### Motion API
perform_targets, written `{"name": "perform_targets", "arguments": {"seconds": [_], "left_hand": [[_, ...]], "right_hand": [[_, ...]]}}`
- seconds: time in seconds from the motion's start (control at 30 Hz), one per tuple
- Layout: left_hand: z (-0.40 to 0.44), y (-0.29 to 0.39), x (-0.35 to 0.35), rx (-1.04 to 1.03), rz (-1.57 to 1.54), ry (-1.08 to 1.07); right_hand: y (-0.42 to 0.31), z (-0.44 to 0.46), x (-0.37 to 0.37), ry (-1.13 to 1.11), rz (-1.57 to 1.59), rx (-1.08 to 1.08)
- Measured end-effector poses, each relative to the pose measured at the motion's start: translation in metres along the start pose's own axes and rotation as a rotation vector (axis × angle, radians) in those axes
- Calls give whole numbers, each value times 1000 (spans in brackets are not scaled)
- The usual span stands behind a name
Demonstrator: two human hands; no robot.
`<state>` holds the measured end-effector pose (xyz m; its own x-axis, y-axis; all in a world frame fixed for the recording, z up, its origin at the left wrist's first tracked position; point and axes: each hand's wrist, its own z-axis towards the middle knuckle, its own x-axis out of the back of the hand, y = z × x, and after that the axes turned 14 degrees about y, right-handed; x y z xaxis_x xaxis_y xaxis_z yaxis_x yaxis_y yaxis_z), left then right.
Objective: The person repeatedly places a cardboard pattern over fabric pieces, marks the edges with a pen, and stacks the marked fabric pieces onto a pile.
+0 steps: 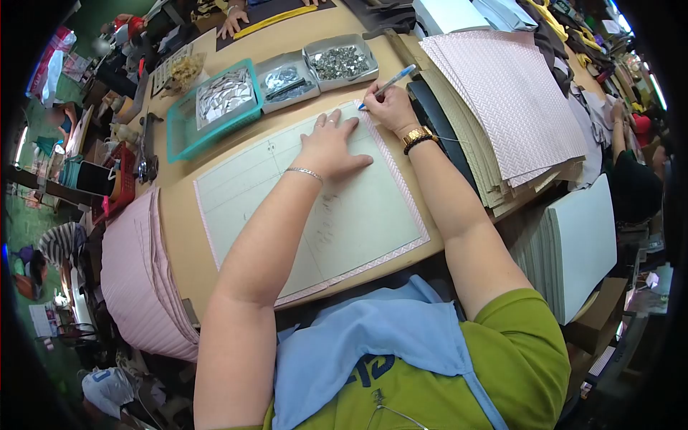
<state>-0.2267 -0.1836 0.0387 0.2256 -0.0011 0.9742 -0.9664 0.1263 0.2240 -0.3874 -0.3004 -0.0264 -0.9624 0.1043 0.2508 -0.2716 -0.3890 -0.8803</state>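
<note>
A pale green pattern board [365,208] with ruled lines and faint writing lies on top of a pink-and-white patterned sheet [423,233], whose edge shows as a thin border. My left hand [331,147] rests flat on the board's upper part, fingers spread. Gripped in my right hand [390,107] is a blue pen [398,76], its tip down at the top right corner of the board and sheet.
Beyond the board stand a teal basket [175,132] and boxes of small metal pieces [340,63]. Patterned sheets [509,100] are stacked at right, pink quilted pieces [132,276] hang at left. Another person's hand [231,23] is at the far edge.
</note>
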Motion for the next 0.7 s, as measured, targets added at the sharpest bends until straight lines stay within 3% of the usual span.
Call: {"name": "perform_targets", "arguments": {"seconds": [0.1,0.3,0.43,0.53,0.7], "left_hand": [[0,0,0,0,-9,2],[-3,1,2,9,-40,-9],[-24,-19,1,-4,-170,169],[-60,-62,21,100,-192,292],[-129,-118,68,363,173,58]], "right_hand": [[5,2,-6,62,19,100],[2,2,3,0,31,-43],[-5,11,2,180,444,-247],[-42,2,-5,87,556,-186],[-78,-29,-74,-265,338,42]]}}
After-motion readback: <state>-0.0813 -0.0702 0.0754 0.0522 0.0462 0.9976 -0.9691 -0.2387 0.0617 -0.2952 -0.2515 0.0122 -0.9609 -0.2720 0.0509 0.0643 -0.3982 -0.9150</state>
